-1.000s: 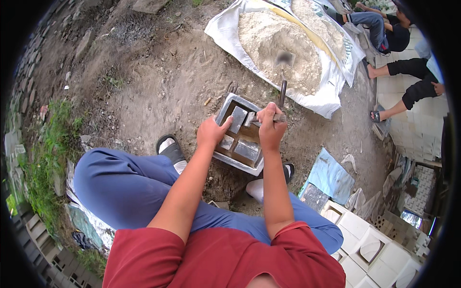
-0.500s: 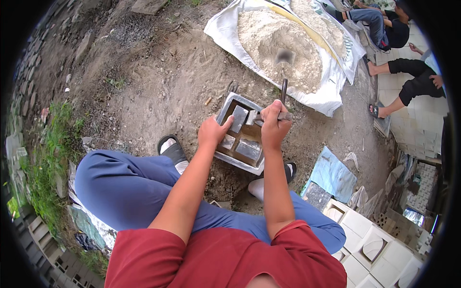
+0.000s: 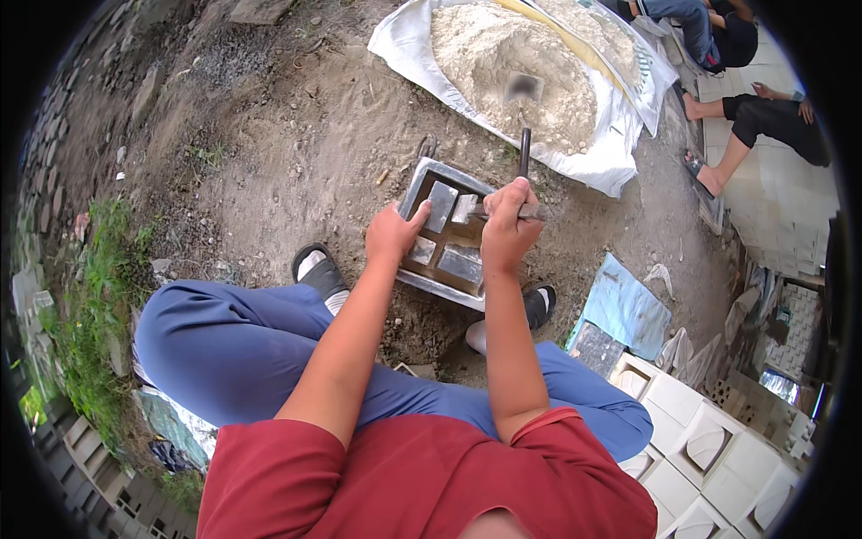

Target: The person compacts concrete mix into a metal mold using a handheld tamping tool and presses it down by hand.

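A rectangular metal mould (image 3: 415,196) with several compartments rests tilted on the ground between my feet. Grey metal blocks (image 3: 441,207) fill parts of it, with brown gaps around them. My left hand (image 3: 391,234) lies on the mould's left side, its thumb stretched over the upper left block and its other fingers mostly hidden. In a closed fist, my right hand (image 3: 510,229) grips a small hammer-like tool (image 3: 464,209), its pale metal head over the mould's upper middle. Just beyond that fist a dark handle (image 3: 525,148) points toward a trowel (image 3: 523,87).
The trowel stands in a heap of pale powder (image 3: 471,45) on a white sack (image 3: 593,175). Blue sheeting (image 3: 626,305) lies at right, beside white moulded blocks (image 3: 673,395). Two people sit far right, one in dark trousers (image 3: 777,126). Grass (image 3: 99,296) grows at left.
The whole view has shifted slightly. Both hands keep their places at the mould, and the tool's head shows more plainly now. At far right, a seated person's foot and hand have moved.
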A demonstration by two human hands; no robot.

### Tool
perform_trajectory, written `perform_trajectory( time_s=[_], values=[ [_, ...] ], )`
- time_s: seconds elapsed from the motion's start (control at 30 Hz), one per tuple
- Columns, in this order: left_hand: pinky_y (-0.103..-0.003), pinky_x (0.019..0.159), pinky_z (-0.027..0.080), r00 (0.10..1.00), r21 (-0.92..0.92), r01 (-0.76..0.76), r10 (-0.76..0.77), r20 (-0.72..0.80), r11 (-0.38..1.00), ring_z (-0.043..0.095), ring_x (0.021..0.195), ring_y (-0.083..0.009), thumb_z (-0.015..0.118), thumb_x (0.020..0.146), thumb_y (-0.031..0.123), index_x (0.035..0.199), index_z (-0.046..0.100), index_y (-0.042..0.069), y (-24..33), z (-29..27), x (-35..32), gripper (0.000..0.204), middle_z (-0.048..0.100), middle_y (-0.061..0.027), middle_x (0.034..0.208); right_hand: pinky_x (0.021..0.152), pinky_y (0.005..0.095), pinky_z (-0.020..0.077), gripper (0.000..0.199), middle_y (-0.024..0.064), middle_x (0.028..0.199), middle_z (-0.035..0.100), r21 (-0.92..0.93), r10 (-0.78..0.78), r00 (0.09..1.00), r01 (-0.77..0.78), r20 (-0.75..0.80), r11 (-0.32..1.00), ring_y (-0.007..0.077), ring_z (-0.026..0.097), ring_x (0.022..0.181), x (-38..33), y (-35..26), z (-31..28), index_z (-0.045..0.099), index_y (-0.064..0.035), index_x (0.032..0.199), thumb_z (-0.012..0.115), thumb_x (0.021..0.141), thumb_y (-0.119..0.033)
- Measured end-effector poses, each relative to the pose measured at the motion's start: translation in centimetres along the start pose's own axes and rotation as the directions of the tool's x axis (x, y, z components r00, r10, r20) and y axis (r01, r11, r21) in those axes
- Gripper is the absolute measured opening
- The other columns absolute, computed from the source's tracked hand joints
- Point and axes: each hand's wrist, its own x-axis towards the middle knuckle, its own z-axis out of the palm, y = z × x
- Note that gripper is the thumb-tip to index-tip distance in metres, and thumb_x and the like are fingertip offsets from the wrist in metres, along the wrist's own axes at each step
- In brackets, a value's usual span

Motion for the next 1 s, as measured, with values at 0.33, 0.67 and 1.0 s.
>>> perform_trajectory(
  time_s=[0.33,0.67,1.0],
  values=[
    [-0.052,0.093,0.056,0.999,-0.003,0.015,-0.015,-0.032,1.000,0.072,0.106,-0.0426,0.058,0.085,0.082,0.115,0.075,0.003,-0.9,0.1,0.4,0.086,0.075,-0.0259,0.108,0.053,0.0298,0.0320,0.051,-0.0037,0.060,0.043,-0.007,0.032,0.999,-0.032,-0.035,0.999,0.0069,0.037,0.055,-0.5,-1.9,1.2,0.043,-0.0082,0.068,0.048,0.114,-0.030],
    [-0.051,0.094,0.056,0.999,-0.006,-0.005,0.005,-0.036,1.000,0.072,0.107,-0.0426,0.059,0.084,0.082,0.117,0.074,0.002,-0.9,0.3,0.7,0.088,0.075,-0.0269,0.110,0.055,0.0269,0.0347,0.033,-0.0042,0.066,0.052,-0.056,0.118,0.783,-0.107,0.611,0.993,0.0053,0.044,0.060,2.1,2.8,-1.3,0.059,-0.0037,0.076,0.059,0.106,-0.016],
    [-0.051,0.094,0.056,0.999,-0.001,0.003,-0.003,-0.047,1.000,0.071,0.107,-0.0438,0.060,0.085,0.081,0.116,0.073,0.000,-0.7,0.0,0.4,0.088,0.074,-0.0279,0.110,0.047,0.0280,0.0221,0.050,-0.0068,0.057,0.036,0.182,0.187,0.823,-0.329,0.537,0.927,0.0051,0.029,0.049,3.5,-0.2,0.4,0.042,-0.0105,0.063,0.056,0.109,-0.020]
  ],
)
